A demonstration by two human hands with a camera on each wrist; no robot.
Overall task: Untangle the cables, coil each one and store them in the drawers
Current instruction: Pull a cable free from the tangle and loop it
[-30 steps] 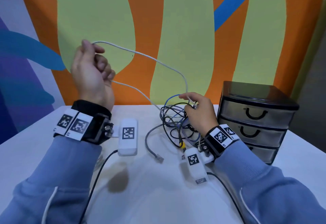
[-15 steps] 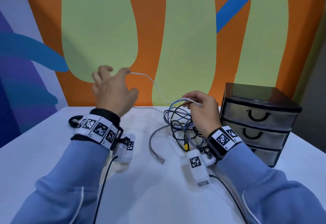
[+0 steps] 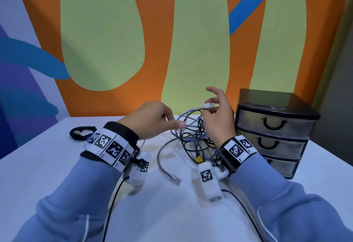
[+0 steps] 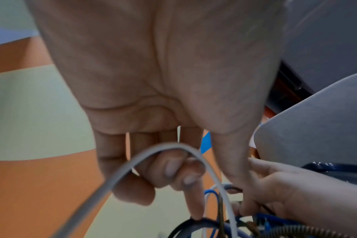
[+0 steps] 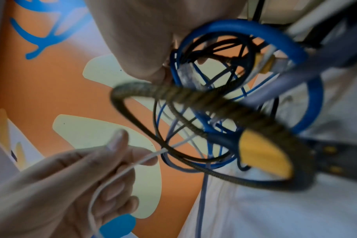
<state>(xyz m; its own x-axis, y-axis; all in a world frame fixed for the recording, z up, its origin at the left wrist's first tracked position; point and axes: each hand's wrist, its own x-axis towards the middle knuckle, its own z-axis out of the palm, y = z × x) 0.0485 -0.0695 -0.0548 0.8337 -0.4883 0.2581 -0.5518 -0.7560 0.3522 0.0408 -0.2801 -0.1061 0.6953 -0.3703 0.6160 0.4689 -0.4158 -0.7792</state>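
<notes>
The left hand [image 3: 150, 119] is reaching toward frame centre, its fingers [image 4: 173, 169] curling round a white cable [image 4: 120, 173]. The right hand [image 3: 217, 121] is hovering right of centre, fingers spreading upward, thumb hooking a braided cable [image 5: 194, 95].

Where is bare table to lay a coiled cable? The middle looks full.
Bare table lies front-left, below the coiled black cable. A smaller patch lies in front of the drawer unit. It is crowded in the middle: the tangle, the grey network cable and both hands.

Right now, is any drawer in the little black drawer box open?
No, all three drawers of the drawer box sit pushed in flush, handles facing out.
</notes>
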